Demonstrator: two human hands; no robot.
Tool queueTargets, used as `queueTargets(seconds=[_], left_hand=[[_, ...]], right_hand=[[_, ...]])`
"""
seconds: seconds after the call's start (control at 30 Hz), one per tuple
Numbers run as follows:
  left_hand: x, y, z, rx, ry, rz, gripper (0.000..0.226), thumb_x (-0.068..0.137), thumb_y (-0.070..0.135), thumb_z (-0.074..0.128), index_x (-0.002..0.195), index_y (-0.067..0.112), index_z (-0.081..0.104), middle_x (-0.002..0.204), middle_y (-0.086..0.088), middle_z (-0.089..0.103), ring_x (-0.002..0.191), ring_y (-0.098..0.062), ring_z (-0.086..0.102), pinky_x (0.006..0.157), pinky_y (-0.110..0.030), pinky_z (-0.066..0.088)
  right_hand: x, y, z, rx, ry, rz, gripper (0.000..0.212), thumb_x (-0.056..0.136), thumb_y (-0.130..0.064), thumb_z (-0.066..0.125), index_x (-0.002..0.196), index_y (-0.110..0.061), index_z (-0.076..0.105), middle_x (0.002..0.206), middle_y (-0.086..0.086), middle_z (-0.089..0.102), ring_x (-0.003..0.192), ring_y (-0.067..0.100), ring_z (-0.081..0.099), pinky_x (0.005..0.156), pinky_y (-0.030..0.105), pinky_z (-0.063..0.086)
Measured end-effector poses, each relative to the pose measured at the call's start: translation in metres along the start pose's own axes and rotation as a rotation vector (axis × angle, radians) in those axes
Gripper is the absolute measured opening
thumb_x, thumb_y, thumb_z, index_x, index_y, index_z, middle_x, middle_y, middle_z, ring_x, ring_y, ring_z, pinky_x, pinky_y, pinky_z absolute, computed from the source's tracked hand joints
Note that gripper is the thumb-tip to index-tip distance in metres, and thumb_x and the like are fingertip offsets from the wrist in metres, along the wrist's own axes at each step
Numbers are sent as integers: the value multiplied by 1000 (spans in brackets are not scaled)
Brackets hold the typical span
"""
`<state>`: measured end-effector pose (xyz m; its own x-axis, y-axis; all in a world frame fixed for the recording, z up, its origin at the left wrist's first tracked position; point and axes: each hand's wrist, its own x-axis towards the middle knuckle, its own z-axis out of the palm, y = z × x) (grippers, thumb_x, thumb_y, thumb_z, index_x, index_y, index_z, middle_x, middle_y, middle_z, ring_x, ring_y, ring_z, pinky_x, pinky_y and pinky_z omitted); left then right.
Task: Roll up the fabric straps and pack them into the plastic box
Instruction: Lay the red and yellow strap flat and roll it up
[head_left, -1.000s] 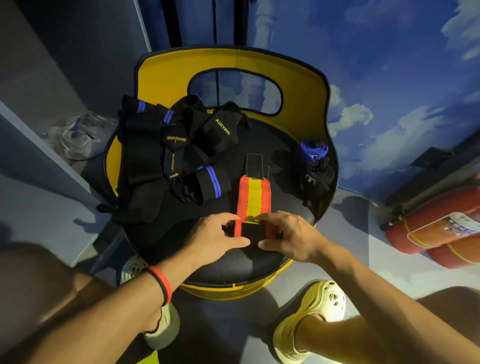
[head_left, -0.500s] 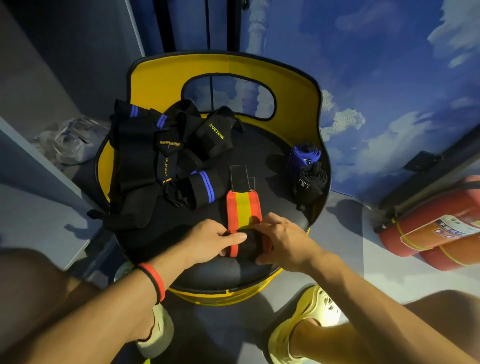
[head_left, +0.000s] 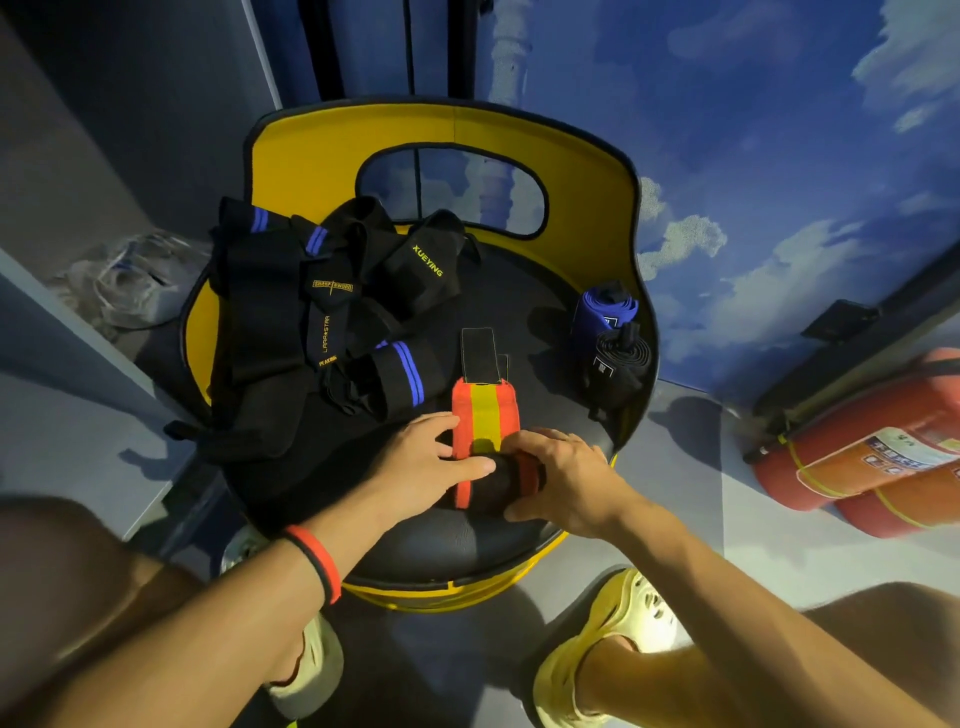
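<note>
Strap (head_left: 485, 415) part-rolled, L hand (head_left: 421, 462) pressing, R hand (head_left: 566, 478) gripping

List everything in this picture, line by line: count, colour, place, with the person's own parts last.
chair: one, yellow with black seat, centre.
red-and-yellow strap: one, red edges, yellow middle, half rolled at the seat's front.
black straps: several, black with blue stripes, piled on seat's left.
blue roll: one, blue, seat's right edge.
black roll: one, black, beside the blue roll.
fire extinguishers: two, red, on the floor, right.
clear plastic: transparent, ledge at left; shape unclear.
wall: blue with painted clouds, behind.
wristband: one, red and black, left wrist.
shoes: two, pale yellow, below the chair.
left hand: one, presses the strap's left side.
right hand: one, grips the rolled end.
</note>
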<state>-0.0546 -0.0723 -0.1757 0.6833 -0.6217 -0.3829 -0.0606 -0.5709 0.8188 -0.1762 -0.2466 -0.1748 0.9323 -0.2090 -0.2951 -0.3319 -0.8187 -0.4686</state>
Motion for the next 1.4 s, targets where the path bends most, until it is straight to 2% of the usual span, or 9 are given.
queueTargets(seconds=[0.23, 0.4, 0.53, 0.67, 0.8, 0.9, 1.0, 1.23, 1.4], left_hand=[[8, -1, -9, 79, -122, 11, 76, 88, 46, 76, 154, 30, 42, 153, 12, 46, 126, -6, 53, 99, -27, 46], [9, 0, -9, 65, -129, 8, 74, 88, 42, 77, 153, 29, 43, 150, 14, 42, 119, -4, 53, 91, -23, 47], [10, -1, -7, 11, -96, 30, 69, 85, 35, 81, 147, 31, 50, 143, 13, 46, 118, -3, 54, 88, -24, 49], [12, 1, -3, 11, -73, 10, 65, 88, 39, 78, 147, 26, 52, 142, 12, 44, 113, -4, 55, 88, -24, 46], [14, 2, -3, 34, -93, -8, 63, 91, 41, 74, 147, 24, 52, 145, 12, 40, 106, -2, 53, 92, -25, 43], [16, 3, -2, 102, -125, -17, 62, 97, 48, 64, 151, 24, 47, 151, 13, 34, 124, -7, 48, 104, -28, 40], [17, 3, 3, 189, -100, -38, 58, 103, 51, 50, 153, 22, 45, 149, 9, 30, 138, -12, 40, 115, -28, 29], [20, 3, 6, 16, 135, -53, 31, 96, 46, 65, 111, 21, 73, 106, 5, 67, 100, -12, 62, 72, -19, 44], [9, 5, 8, 87, 214, -12, 35, 98, 58, 55, 93, 25, 66, 83, 10, 64, 83, -10, 60, 64, -23, 43]], right_hand=[[3, 1, -8, 102, -39, -67, 65, 74, -43, 84, 133, -38, 57, 144, -11, 45, 131, 18, 44, 109, 49, 43], [2, 1, -7, 107, -12, -96, 65, 76, -32, 88, 133, -28, 58, 142, -8, 34, 117, 5, 33, 104, 19, 36], [0, 1, -4, 118, 25, -99, 65, 74, -33, 89, 132, -26, 60, 132, -13, 28, 114, 5, 34, 100, 16, 37], [1, 5, -3, 143, 49, -111, 63, 75, -34, 88, 132, -27, 62, 145, -12, 22, 120, 1, 25, 94, 0, 25], [1, 7, -2, 85, 60, -131, 65, 77, -41, 85, 136, -25, 62, 150, -4, 26, 134, 13, 31, 110, 20, 32], [2, 9, -3, 0, 28, -120, 68, 85, -50, 75, 145, -28, 54, 155, -1, 29, 143, 20, 28, 116, 31, 30], [2, 10, 4, -83, 88, -145, 70, 91, -59, 63, 150, -25, 46, 143, -2, 32, 131, 20, 32, 113, 39, 36], [5, 12, 6, 19, 158, -180, 54, 95, -62, 52, 142, -36, 44, 113, -10, 48, 101, 14, 44, 89, 37, 45], [12, 14, 5, 65, 139, -56, 72, 91, -69, 35, 150, -28, 46, 121, -2, 56, 109, 18, 47, 95, 40, 44]])
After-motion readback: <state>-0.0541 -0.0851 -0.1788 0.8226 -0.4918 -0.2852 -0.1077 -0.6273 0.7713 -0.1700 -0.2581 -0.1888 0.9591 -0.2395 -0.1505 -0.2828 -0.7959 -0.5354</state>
